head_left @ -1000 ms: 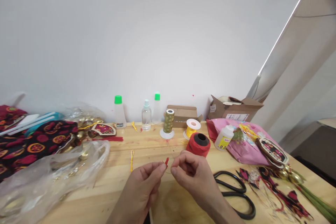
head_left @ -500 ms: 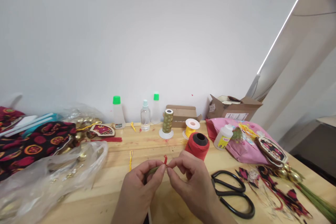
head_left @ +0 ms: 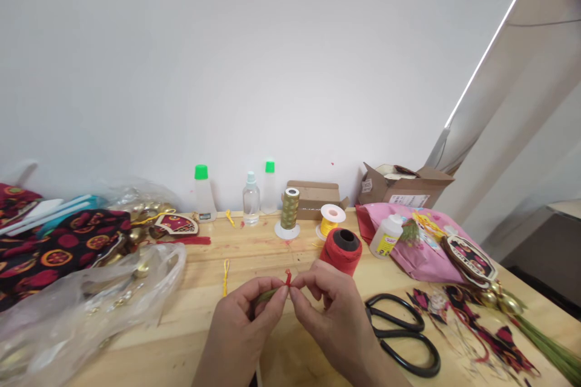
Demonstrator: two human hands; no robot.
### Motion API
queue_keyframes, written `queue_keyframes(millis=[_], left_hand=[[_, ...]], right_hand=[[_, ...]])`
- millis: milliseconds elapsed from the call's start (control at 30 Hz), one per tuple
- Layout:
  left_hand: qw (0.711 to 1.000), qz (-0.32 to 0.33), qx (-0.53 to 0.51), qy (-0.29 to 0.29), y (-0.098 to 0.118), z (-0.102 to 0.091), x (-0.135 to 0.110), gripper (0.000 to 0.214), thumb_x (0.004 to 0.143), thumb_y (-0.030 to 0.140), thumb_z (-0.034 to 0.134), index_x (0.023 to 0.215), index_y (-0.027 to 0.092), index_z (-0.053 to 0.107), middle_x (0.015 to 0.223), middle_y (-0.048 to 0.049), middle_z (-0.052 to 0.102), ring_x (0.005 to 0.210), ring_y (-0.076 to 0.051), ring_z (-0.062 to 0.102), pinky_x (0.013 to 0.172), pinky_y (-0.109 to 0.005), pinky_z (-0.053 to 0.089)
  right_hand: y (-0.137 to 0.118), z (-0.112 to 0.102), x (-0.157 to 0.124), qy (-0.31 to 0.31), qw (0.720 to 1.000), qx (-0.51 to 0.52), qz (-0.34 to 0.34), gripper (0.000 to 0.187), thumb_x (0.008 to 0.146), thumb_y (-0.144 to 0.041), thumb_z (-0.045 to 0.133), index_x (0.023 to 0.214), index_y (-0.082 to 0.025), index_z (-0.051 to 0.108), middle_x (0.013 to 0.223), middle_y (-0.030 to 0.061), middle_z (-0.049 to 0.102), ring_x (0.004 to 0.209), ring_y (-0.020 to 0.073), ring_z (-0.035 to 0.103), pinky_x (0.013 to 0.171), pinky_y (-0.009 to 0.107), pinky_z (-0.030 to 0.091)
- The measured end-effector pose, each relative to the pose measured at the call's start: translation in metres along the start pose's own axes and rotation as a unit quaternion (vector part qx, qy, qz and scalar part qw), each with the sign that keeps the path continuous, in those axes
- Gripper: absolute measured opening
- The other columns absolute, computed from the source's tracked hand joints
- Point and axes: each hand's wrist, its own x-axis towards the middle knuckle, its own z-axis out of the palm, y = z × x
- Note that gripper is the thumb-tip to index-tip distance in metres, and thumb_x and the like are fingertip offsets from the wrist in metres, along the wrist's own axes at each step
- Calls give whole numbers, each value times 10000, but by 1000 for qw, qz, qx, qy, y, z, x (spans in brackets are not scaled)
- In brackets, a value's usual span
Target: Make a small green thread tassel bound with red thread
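Note:
My left hand (head_left: 247,323) is closed around a green tassel (head_left: 265,296), most of which the fingers hide. From its top end a short red cord (head_left: 288,277) sticks up between the two sets of fingertips. Thumb and forefinger of my right hand (head_left: 331,317) pinch at the base of that cord, almost touching the left fingertips. A red spool of thread (head_left: 341,253) stands just behind the right hand. Black-handled scissors (head_left: 411,335) lie close to its right side.
Along the wall stand a green-capped bottle (head_left: 206,196), a clear bottle (head_left: 251,202), an olive thread spool (head_left: 290,211) and a yellow spool (head_left: 330,221). A plastic bag (head_left: 136,290) lies left. Right are a glue bottle (head_left: 387,236), a pink bag (head_left: 415,260) and fabric scraps (head_left: 476,314).
The red cord's tip has shifted slightly right, and the fingertips of both hands have closed in around its base. Otherwise the hands stay in the same place.

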Motion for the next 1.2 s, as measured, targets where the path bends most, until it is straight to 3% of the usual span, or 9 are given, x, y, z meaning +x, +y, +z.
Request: queue_keyframes(millis=[100, 300, 567, 867, 1033, 1200], left_hand=[[1000, 3, -22, 0, 3, 2, -1, 249, 589, 388, 681, 688, 163, 645, 501, 59, 484, 486, -82, 391, 456, -164, 307], [997, -41, -55, 17, 6, 6, -2, 252, 542, 368, 711, 674, 160, 654, 387, 111, 332, 362, -35, 167, 337, -154, 108], [997, -51, -62, 17, 6, 6, -1, 282, 517, 380, 723, 665, 149, 661, 371, 111, 302, 348, -34, 155, 328, -164, 81], [998, -45, -50, 10, 5, 3, 0, 262, 532, 394, 716, 638, 162, 654, 384, 100, 354, 340, -29, 185, 321, -155, 117], [998, -39, -41, 14, 3, 3, 0, 248, 551, 384, 709, 650, 162, 661, 367, 98, 358, 337, -37, 197, 313, -161, 127], [1000, 3, 4, 5, 1, 1, 0, 239, 599, 395, 678, 688, 174, 687, 475, 39, 556, 482, -97, 461, 439, -165, 353]], right_hand=[[-2, -2, 1, 9, 1000, -19, -17, 113, 682, -137, 518, 607, -155, 601, 519, -39, 393, 492, 89, 414, 465, 200, 309], [-3, -2, 1, 10, 999, -32, -39, 115, 653, -108, 527, 588, -151, 612, 512, -33, 397, 489, 89, 415, 456, 198, 302], [-1, -4, 1, 31, 996, -44, -67, 112, 665, -100, 529, 591, -146, 600, 512, -34, 391, 484, 84, 412, 450, 193, 300], [2, -6, 0, 50, 989, -80, -114, 108, 679, -132, 541, 742, -165, 623, 578, -6, 468, 538, 110, 460, 481, 208, 349], [2, -3, -2, 64, 971, -160, -168, 126, 725, -141, 510, 675, -172, 622, 557, 5, 494, 528, 115, 450, 466, 217, 319], [0, -3, 0, 79, 945, -233, -213, 210, 735, -98, 485, 577, -164, 608, 501, 5, 477, 487, 109, 406, 448, 237, 276]])
